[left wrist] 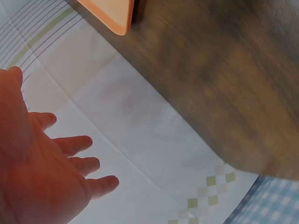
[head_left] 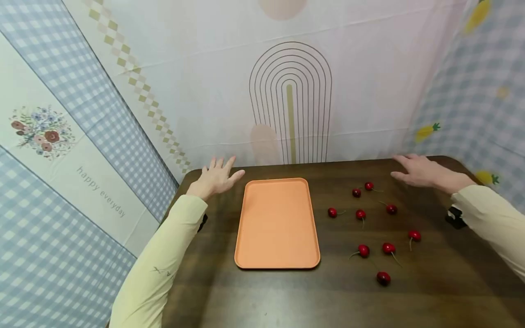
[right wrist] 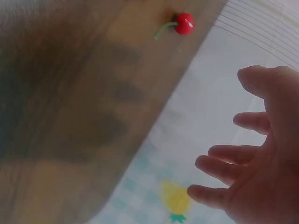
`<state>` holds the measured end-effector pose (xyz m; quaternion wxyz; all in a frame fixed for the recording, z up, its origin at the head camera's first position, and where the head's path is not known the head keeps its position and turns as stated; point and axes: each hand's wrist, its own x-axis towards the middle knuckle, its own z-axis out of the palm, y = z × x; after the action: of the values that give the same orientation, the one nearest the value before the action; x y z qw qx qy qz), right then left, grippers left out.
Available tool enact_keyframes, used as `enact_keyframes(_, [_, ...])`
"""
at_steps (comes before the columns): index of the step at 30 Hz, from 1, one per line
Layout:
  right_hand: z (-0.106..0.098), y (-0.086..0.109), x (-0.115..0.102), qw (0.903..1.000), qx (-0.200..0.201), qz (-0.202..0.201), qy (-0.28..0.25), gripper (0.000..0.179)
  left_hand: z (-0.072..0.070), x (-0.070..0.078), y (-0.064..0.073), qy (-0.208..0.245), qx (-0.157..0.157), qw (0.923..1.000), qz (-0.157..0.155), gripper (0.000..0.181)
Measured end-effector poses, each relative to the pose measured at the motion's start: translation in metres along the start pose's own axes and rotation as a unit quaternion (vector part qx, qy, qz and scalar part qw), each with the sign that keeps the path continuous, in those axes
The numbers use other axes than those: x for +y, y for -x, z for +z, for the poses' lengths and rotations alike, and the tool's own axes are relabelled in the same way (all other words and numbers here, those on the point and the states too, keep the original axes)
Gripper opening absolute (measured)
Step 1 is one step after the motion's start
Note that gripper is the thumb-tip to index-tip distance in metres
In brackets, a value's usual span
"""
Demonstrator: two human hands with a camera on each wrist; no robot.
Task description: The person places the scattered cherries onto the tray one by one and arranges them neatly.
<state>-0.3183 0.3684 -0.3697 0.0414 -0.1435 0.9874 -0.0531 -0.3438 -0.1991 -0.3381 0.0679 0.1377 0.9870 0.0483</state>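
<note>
My left hand [head_left: 214, 178] hovers over the table's far left corner, fingers spread and holding nothing. It is nearest to an orange rectangular tray [head_left: 276, 223], which lies flat with nothing on it. Over the far right part of the table is my right hand [head_left: 422, 171], its fingers extended and nothing in it. Several red cherries with green stems lie scattered between the tray and the right arm. A cherry [head_left: 369, 186] at the back is closest to the right hand, and another cherry [head_left: 383, 278] lies nearest the front. In the right wrist view one cherry [right wrist: 184, 24] shows near the top.
The dark wooden table [head_left: 262, 300] has rounded far corners. Behind it hangs a pale cloth [head_left: 213, 91] with an arch pattern. Blue checked cloth [head_left: 41, 255] hangs at the left, and a checked cloth with pineapples [head_left: 471, 114] at the right.
</note>
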Motion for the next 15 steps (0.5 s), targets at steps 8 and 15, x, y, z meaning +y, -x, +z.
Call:
enact_keyframes(8, [0.023,-0.011,-0.007,0.999,-0.009,-0.037,-0.025,0.054,0.016,-0.001,0.0,0.033,-0.001,0.9994,0.006,0.075])
enact_keyframes(15, [0.041,-0.02,-0.017,0.997,-0.012,-0.068,-0.034,0.03,0.03,-0.002,0.001,0.049,-0.017,0.9986,0.008,0.075])
